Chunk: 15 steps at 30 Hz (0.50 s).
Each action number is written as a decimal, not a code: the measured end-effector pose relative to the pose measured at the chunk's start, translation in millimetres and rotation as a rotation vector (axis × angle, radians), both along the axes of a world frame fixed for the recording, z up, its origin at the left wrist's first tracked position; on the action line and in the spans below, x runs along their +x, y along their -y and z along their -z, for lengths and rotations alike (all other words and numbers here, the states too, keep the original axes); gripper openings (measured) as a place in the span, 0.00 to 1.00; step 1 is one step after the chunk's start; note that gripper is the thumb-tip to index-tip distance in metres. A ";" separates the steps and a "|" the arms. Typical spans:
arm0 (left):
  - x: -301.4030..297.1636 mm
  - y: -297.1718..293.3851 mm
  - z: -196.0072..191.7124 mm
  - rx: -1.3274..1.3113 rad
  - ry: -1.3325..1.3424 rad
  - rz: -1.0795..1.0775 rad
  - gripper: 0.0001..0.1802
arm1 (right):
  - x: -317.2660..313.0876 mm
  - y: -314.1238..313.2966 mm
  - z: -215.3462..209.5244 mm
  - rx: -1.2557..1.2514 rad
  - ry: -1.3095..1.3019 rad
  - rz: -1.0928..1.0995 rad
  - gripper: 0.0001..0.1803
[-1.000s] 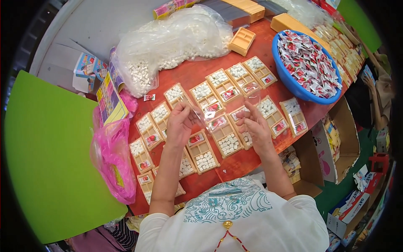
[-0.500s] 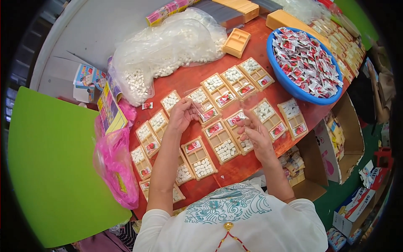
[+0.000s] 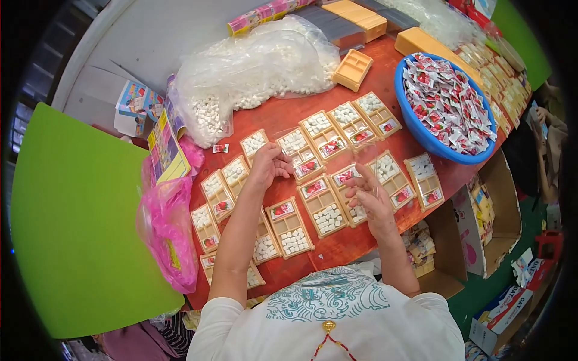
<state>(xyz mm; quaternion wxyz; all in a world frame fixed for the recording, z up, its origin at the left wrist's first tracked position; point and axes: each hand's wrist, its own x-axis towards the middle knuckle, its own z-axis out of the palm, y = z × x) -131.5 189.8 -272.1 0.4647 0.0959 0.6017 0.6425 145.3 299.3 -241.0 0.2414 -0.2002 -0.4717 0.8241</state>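
My left hand has loosely bent fingers beside a beige divided tray with small white marshmallow-like pieces and a strawberry-printed sachet; nothing shows in its grasp. My right hand is raised over the near row, its fingers bent around what looks like a thin clear plastic lid, hard to make out. Below it, a tray is partly hidden. Similar filled trays stand about, including one between my forearms and one right of my right hand. Several look glossy, as if covered in clear plastic.
A blue basin of sachets stands at the right. Behind are a clear bag of white pieces, an unfilled tray and stacked trays. A pink plastic bag hangs at the left edge; open cartons stand below right.
The view has shifted, so the table appears farther right and lower. My left hand has drawn slightly left, away from the tray beside it. My right hand stays over the near row.
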 end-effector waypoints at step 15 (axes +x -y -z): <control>15.2 13.6 -15.7 -0.351 -1.035 -0.084 0.22 | 0.3 2.3 -1.0 0.021 0.010 -0.003 0.34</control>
